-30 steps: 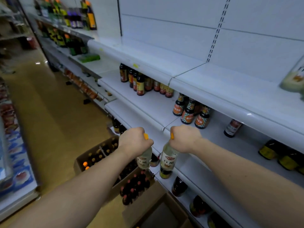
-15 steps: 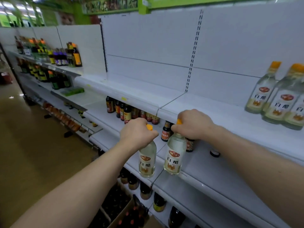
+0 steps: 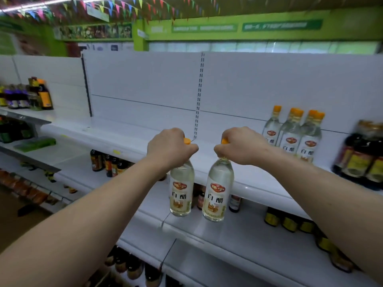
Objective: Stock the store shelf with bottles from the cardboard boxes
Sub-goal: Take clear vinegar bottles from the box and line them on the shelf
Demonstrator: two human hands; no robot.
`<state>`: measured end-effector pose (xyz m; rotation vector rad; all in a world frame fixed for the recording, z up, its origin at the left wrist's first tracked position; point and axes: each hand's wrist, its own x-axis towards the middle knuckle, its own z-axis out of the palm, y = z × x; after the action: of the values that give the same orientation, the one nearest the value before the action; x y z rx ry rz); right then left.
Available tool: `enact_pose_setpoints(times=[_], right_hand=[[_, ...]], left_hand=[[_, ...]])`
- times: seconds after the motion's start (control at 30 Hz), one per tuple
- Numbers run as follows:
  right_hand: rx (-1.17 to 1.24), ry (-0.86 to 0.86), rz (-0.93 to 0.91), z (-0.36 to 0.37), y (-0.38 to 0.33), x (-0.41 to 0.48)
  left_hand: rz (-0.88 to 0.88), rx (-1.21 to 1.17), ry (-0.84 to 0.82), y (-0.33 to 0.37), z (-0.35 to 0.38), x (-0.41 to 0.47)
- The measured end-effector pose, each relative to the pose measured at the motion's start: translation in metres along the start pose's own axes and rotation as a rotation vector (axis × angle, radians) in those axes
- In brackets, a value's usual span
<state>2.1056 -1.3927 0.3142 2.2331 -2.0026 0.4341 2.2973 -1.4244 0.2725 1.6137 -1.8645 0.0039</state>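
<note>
Many-coloured triangular bunting [image 3: 116, 7] hangs under the ceiling beside a lit light strip [image 3: 47, 4]. Below it runs a bright green wall band [image 3: 342, 15] carrying two darker green signs [image 3: 204, 28], their white lettering too blurred to read, with a strip of pictures [image 3: 93, 32] to the left. Far left, a flat green pack [image 3: 35, 144] lies above a row of orange-red packets [image 3: 24, 189].

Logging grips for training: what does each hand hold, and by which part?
Left hand grips the left bottle by its neck; right hand grips the right bottle by its neck.
</note>
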Motion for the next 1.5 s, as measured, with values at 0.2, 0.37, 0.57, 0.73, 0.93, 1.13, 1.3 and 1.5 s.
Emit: enact_pose_setpoints(times=[0.2,0.37,0.57,0.73,0.93,1.13,1.3,1.5], right_hand=[[0.025,0.05,0.107,-0.041,0.046,0.0],[0.058,0.05,0.167,-0.067,0.088,-0.002],[0.104,0.08,0.224,-0.091,0.156,0.009],[0.13,0.073,0.245,-0.104,0.212,0.026],[0.14,0.034,0.258,-0.103,0.275,0.044],[0.15,-0.001,0.289,-0.091,0.326,0.057],[0.155,-0.007,0.312,-0.084,0.355,0.068],[0.177,-0.011,0.33,-0.077,0.377,0.081]], left_hand=[[0.067,-0.088,-0.022,0.054,0.002,0.028],[0.108,-0.13,-0.048,0.096,0.017,0.044],[0.117,-0.206,-0.093,0.148,0.037,0.069],[0.136,-0.277,-0.103,0.192,0.056,0.095],[0.152,-0.289,-0.117,0.241,0.087,0.123],[0.151,-0.29,-0.147,0.275,0.127,0.14],[0.147,-0.284,-0.168,0.298,0.158,0.149],[0.175,-0.31,-0.185,0.322,0.181,0.16]])
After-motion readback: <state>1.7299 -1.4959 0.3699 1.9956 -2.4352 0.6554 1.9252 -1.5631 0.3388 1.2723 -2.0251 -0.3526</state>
